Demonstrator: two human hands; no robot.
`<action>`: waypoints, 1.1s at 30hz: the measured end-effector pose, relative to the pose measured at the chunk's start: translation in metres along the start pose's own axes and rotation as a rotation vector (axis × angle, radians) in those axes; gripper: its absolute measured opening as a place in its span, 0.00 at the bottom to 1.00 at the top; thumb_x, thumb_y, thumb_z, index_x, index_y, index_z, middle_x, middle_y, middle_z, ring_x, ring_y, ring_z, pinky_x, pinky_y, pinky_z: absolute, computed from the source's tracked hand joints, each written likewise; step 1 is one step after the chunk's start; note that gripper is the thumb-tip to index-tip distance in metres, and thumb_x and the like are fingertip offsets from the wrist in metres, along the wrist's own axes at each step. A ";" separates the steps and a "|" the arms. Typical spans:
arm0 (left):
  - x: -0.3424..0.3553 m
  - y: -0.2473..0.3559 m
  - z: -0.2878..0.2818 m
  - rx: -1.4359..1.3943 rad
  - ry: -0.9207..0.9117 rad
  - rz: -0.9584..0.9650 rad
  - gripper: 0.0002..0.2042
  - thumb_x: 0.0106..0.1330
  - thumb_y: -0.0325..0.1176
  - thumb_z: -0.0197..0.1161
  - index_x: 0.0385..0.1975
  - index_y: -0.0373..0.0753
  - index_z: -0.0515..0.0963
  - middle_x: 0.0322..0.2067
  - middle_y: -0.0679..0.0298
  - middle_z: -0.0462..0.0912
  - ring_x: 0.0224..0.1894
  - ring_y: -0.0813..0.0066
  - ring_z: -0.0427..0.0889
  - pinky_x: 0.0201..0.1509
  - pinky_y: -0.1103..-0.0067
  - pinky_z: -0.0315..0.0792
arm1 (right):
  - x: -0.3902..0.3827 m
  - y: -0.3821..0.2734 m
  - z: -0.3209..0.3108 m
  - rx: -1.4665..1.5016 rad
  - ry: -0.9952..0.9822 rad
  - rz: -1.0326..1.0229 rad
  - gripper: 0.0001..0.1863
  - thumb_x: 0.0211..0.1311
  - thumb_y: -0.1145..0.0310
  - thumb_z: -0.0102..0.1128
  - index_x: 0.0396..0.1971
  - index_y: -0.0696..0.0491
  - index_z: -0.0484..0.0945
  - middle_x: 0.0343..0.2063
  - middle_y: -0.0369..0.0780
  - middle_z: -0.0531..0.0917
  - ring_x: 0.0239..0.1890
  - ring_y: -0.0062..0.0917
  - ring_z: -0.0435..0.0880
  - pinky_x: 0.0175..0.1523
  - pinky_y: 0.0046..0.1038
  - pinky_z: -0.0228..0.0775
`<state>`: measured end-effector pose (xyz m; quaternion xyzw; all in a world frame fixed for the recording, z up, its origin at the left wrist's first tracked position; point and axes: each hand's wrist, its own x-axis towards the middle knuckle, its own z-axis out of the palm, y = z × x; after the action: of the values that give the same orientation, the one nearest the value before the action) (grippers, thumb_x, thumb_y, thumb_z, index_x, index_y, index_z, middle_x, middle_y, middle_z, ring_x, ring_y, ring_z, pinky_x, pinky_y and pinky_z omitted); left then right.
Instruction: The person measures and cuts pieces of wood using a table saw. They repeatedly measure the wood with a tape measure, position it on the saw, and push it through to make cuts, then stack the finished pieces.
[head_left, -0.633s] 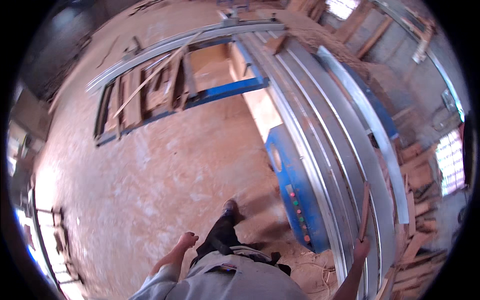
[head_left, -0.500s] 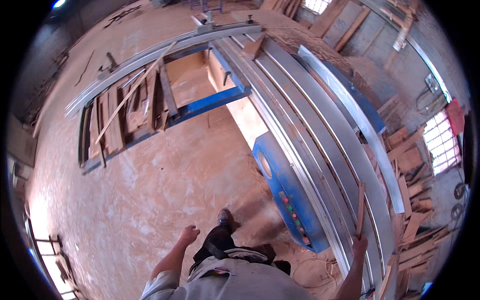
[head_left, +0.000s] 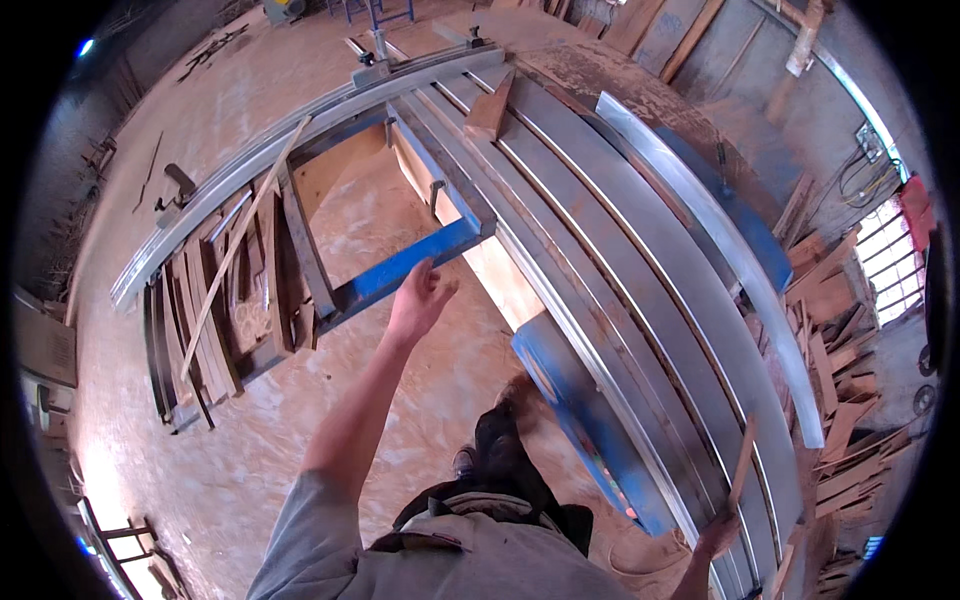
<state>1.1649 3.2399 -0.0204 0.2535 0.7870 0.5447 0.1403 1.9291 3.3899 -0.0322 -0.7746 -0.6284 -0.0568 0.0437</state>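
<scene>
My left hand [head_left: 425, 295] is raised with fingers loosely apart, just below the blue bar [head_left: 395, 265] of an outrigger frame. Whether a fingertip touches the bar, I cannot tell. Low at the right, my right hand [head_left: 715, 535] grips a narrow wooden stick [head_left: 743, 460] over the long grooved metal sliding table [head_left: 625, 270] of a saw. A small wooden offcut [head_left: 488, 112] lies at that table's far end. Several wooden strips [head_left: 210, 325] rest across the frame's left part. Below the table is a blue machine body [head_left: 570, 405], partly in shadow.
A metal fence [head_left: 230, 200] crosses the frame's far side. Along the table's right runs a long metal strip [head_left: 700, 210]. Scrap boards [head_left: 845, 460] are heaped by the right wall, under a barred window [head_left: 890, 260]. The dusty floor [head_left: 150, 460] spreads to the left.
My left hand has risen forward from beside my leg to the frame's blue bar. My body has moved forward, bringing the frame closer. My right hand still holds the stick, now lower in view.
</scene>
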 end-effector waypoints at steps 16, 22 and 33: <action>0.361 0.055 0.125 0.603 0.195 0.024 0.38 0.49 0.50 0.73 0.57 0.33 0.72 0.48 0.45 0.79 0.55 0.50 0.78 0.59 0.64 0.74 | 0.016 0.024 0.005 0.076 -0.169 -0.091 0.28 0.66 0.51 0.57 0.52 0.63 0.75 0.48 0.54 0.80 0.52 0.46 0.77 0.57 0.47 0.69; 0.346 0.070 0.085 -0.258 -0.009 -0.350 0.29 0.57 0.47 0.62 0.55 0.33 0.73 0.43 0.54 0.82 0.47 0.61 0.81 0.49 0.66 0.76 | 0.096 -0.043 -0.008 -0.151 -0.005 -0.227 0.31 0.61 0.54 0.66 0.51 0.67 0.76 0.48 0.57 0.79 0.50 0.49 0.78 0.57 0.47 0.70; -0.051 0.060 -0.077 -1.570 -0.282 -0.469 0.35 0.57 0.52 0.62 0.61 0.35 0.69 0.55 0.54 0.76 0.53 0.55 0.77 0.54 0.59 0.75 | -0.020 -0.560 -0.125 1.088 -0.836 -0.993 0.31 0.64 0.81 0.51 0.68 0.58 0.59 0.57 0.44 0.75 0.53 0.25 0.76 0.58 0.26 0.70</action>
<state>1.1837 3.1684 0.0608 -0.0228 0.1854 0.8550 0.4838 1.3732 3.4683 0.0866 -0.2371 -0.8001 0.5319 0.1443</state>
